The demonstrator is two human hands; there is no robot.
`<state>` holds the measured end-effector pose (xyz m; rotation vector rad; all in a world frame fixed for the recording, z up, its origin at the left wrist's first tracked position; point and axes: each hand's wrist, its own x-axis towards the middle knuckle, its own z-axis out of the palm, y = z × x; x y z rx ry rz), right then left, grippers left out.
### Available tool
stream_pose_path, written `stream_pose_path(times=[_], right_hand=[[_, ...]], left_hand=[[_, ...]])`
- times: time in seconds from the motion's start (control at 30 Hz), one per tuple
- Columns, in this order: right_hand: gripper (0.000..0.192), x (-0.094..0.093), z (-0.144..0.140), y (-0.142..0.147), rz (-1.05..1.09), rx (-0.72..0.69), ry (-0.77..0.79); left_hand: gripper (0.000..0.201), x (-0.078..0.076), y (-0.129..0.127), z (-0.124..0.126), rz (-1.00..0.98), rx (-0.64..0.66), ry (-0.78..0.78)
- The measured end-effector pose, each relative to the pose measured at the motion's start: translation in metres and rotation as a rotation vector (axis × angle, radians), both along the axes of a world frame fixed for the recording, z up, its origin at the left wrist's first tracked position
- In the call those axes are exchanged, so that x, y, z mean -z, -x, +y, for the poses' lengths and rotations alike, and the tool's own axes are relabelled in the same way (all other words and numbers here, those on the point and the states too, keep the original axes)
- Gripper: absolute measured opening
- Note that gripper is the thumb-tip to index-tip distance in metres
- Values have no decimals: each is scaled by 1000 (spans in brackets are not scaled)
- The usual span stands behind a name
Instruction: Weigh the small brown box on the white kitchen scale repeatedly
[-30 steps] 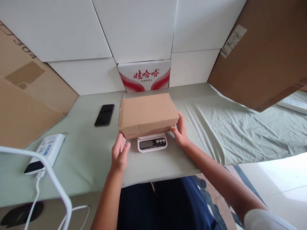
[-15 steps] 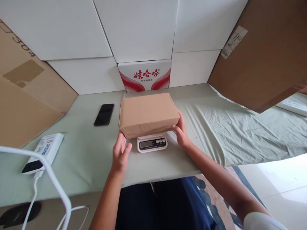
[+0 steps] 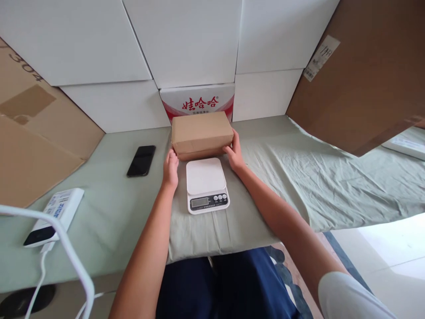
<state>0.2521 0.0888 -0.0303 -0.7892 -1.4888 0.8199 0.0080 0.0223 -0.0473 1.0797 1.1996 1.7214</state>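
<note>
Presently cardboard box [image 3: 202,133] sits on worktop [image 3: 133,199] behind scale [image 3: 206,185], platform bare. Left hand [image 3: 171,168], right hand [image 3: 235,153] flank box ends, fingers loosely curled against sides, steadying.

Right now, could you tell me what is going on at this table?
A person holds a brown cardboard box between the left hand and the right hand, at the back of the table just beyond a white kitchen scale. The scale's platform is bare. A black phone lies to the left.
</note>
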Motion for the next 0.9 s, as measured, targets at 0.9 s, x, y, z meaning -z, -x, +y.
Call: stream_pose_path(times=[0.9], right_hand=[[84,14,-9,-2,5,-145,139]], left_hand=[[93,14,7,0,18,-19,65]])
